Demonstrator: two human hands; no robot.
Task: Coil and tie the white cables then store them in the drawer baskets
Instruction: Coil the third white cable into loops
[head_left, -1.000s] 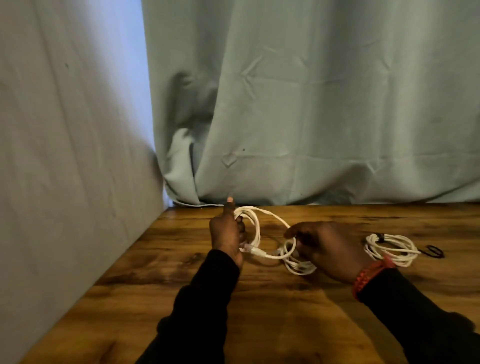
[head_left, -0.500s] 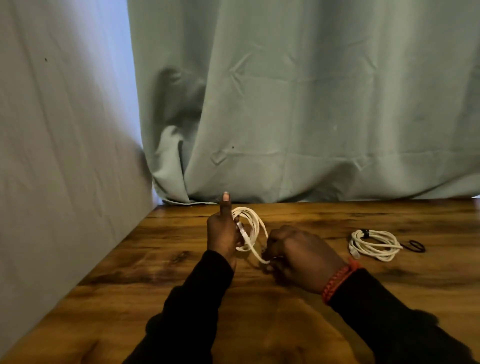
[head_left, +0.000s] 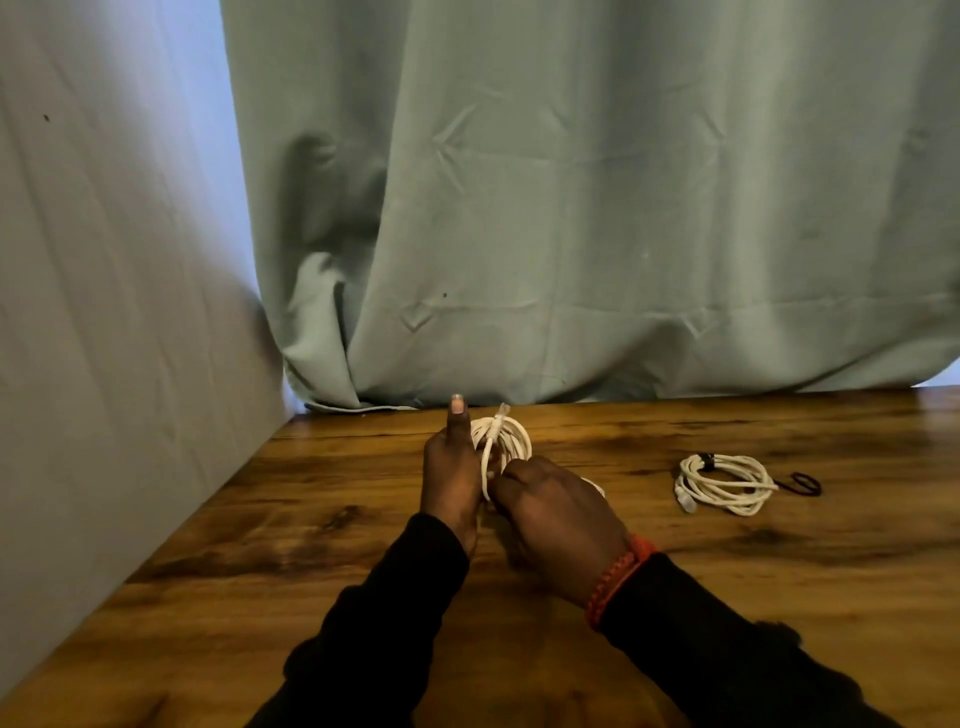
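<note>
While no writing shows, both hands grip white cable (head_left: 506, 441).

From my remote feed I judge this a makeshift indoor recording corner, likely domestic; the room type itself cannot be confirmed. Evidence: a rustic dark-grained wooden tabletop (head_left: 727, 597) butts against a creased pale green curtain (head_left: 597, 208) hung as a backdrop, its hem resting on the wood. A grey fabric panel (head_left: 114, 312) closes the left side. No fixtures or signage are visible.
</note>
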